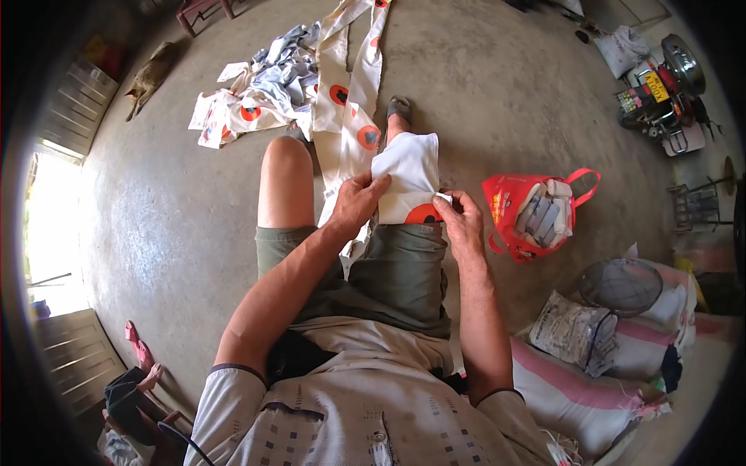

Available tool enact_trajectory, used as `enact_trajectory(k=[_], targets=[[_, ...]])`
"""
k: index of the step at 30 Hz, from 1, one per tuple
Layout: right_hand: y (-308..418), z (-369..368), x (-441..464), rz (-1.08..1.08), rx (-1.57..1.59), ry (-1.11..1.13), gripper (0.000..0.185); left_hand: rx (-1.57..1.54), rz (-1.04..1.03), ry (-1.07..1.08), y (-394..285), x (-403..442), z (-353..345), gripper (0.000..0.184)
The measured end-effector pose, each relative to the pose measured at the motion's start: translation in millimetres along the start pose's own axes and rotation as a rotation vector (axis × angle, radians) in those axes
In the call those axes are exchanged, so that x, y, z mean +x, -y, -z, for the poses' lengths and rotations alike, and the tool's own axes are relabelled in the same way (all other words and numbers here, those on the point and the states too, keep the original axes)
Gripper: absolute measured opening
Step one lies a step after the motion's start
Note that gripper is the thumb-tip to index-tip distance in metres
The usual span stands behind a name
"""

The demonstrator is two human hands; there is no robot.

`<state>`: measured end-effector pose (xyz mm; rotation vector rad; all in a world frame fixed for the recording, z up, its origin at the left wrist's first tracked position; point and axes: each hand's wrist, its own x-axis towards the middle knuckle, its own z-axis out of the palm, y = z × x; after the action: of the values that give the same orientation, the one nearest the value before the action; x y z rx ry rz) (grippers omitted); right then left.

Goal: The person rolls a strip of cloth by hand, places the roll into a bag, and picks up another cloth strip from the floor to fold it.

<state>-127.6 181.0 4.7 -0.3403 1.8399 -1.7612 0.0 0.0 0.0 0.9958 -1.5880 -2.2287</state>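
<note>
Pinching the cloth (407, 165) at both sides, I have it spread over my right thigh (400, 260), probably so the leg backs it and keeps it flat. My left hand (356, 200) is clamped on its left edge, thumb on top, fingers partly hidden; my right hand (464, 217) nips its near right edge, perhaps to keep that side taut. I count one cloth, with one orange patch (423, 214) showing. Beyond it and to its left run two lengths of strip (336, 132), maybe a single piece, and farther that way lies one heap of scraps (272, 81). Right of the cloth stands one bag (503, 203), apparently within easy reach, holding several rolls (544, 213) packed too tightly to count.
</note>
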Motion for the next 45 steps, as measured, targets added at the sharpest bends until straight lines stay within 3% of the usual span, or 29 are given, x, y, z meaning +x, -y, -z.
enact_trajectory(k=[8, 11, 17, 20, 23, 24, 28, 35, 45], targets=[[11, -4, 1, -0.067, -0.066, -0.016, 0.025, -0.093, 0.048, 0.022, -27, -19, -12, 0.04], [4, -5, 3, -0.071, -0.085, -0.032, 0.035, 0.098, 0.013, 0.026, -23, -20, -11, 0.041], [1, -7, 4, -0.067, 0.008, -0.074, 0.049, 0.072, -0.092, -0.008, -14, -19, -13, 0.04], [12, -12, -10, 0.347, -0.48, -0.184, 0.049, 0.11, -0.015, -0.008, -15, -17, -10, 0.041], [43, -13, -24, 0.886, -0.788, -0.017, 0.047, 0.026, 0.002, 0.018, -9, -16, -9, 0.042], [49, -14, -29, 0.94, -0.844, 0.078, 0.045, 0.027, 0.027, 0.018, -7, -17, -9, 0.042], [52, -11, -39, 0.938, -1.054, 0.264, 0.048, -0.032, 0.107, 0.055, -5, -21, -8, 0.043], [51, -15, -39, 1.021, -1.119, 0.304, 0.038, -0.049, 0.224, 0.083, 5, -21, 1, 0.041], [58, -17, -38, 1.038, -1.166, 0.342, 0.026, -0.031, 0.196, 0.044, 2, -26, 6, 0.031]])
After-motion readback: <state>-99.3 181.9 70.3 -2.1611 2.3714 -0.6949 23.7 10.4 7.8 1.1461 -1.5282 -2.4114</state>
